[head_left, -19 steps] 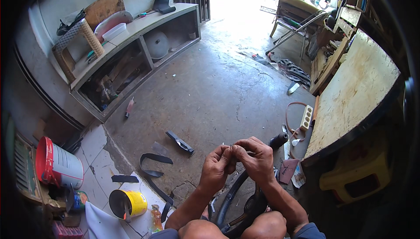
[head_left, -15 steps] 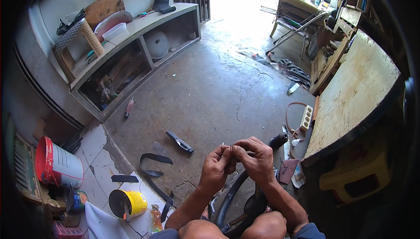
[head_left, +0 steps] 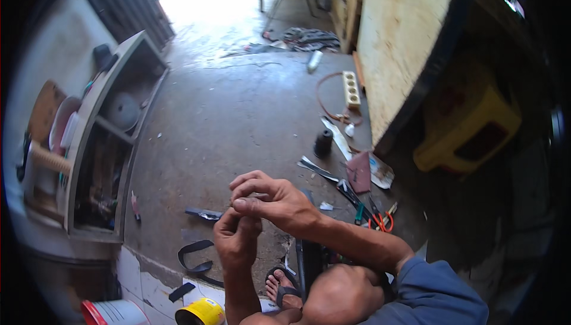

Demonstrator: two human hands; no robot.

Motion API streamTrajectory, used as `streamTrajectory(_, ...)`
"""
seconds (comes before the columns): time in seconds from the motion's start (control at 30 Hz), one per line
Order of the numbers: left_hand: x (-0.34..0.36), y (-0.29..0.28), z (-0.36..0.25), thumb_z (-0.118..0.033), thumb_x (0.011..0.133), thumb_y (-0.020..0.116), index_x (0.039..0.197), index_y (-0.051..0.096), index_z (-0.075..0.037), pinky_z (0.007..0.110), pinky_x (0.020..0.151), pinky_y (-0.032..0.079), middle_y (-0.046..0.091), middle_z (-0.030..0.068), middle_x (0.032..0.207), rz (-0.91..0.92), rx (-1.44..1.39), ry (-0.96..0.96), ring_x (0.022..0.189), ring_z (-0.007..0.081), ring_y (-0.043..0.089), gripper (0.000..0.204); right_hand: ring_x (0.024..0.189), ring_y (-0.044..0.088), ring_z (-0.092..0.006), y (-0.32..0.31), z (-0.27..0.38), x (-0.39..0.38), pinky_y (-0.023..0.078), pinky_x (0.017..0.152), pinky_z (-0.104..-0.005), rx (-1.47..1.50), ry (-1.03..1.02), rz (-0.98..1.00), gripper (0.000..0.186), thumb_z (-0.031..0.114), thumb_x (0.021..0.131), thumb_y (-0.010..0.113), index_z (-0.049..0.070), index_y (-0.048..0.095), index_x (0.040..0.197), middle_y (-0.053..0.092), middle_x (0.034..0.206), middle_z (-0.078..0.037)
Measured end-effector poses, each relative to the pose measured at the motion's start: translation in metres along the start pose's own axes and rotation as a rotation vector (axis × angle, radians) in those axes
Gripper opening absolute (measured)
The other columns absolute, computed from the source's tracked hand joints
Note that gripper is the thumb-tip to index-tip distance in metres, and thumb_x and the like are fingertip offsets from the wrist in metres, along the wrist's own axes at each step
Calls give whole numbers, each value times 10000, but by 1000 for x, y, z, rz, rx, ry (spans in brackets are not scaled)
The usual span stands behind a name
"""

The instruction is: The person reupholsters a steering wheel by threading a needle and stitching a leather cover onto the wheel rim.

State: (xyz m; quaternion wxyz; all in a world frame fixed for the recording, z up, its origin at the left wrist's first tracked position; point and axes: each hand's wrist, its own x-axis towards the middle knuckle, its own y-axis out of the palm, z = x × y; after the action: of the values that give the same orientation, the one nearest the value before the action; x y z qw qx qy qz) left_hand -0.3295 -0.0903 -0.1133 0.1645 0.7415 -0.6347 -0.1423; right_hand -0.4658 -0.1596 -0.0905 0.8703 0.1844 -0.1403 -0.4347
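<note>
Watching remotely, I saw curled left hand touching right hand; couldn't tell if grasping anything. Yellow tub sat near-left of grip, power strip ahead-right.

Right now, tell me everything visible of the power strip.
The power strip is a long cream-white bar, plastic by its look, with four round sockets in a row; no plug shows in them. It lies sockets-up on the grey floor, its length running away from the camera, left of the pale board. A brown cord loops beside it; where it joins is unclear.
</note>
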Motion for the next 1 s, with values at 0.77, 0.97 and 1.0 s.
streamTrajectory(0.77, 65, 71, -17, -92, 892, 750, 921, 741, 23, 273, 637, 431, 618, 46, 765, 351, 964, -29, 707, 106, 538, 119, 933, 632, -462, -205, -129, -272, 517, 843, -517, -1270, 542, -900, 391, 68, 759, 691, 9, 516, 1104, 639, 992, -247)
streamTrajectory(0.97, 77, 76, 0, -104, 894, 757, 930, 739, 23, 260, 687, 463, 643, 46, 795, 289, 901, -73, 748, 106, 575, 134, 923, 685, -218, -136, -35, -216, 544, 803, -385, -413, 462, -746, 484, 378, 844, 798, 18, 606, 1102, 713, 961, -140)
streamTrajectory(1.0, 76, 80, 1, -111, 895, 759, 934, 741, 22, 261, 692, 468, 648, 47, 800, 279, 861, -73, 751, 107, 580, 140, 927, 670, -176, -130, -34, -210, 541, 799, -362, -364, 458, -629, 501, 424, 859, 790, 28, 622, 1117, 715, 975, -120)
